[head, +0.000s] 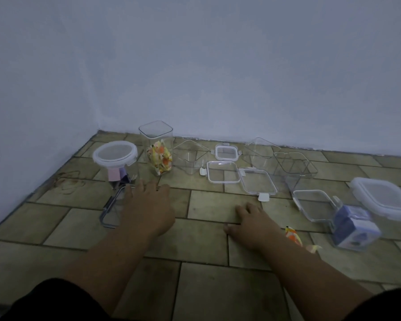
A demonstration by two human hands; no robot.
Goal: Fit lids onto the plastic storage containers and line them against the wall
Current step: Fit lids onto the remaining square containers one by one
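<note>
hands stretch out low over the tiled floor (208,286), and neither holds anything. the left hand (148,205) has its fingers straight and spread, lying partly over a clear rectangular lid (112,209) on the floor. whether it touches that lid i cannot tell. the right hand (250,222) rests palm down on the tiles, fingers loosely apart.

near the wall (218,66) stands a round container (115,163) with its lid on. just beside it is a tall square container (156,147) with no lid and bright orange and yellow wrapped pieces inside, then an open clear tub (188,158). further right lie loose lids: a small square lid (226,152), a larger lid (222,173) and a third lid (257,183) just beside it. at far right sits a lidded container (384,198), blurred. a stray wrapped piece (293,235) lies beside the right wrist.
</note>
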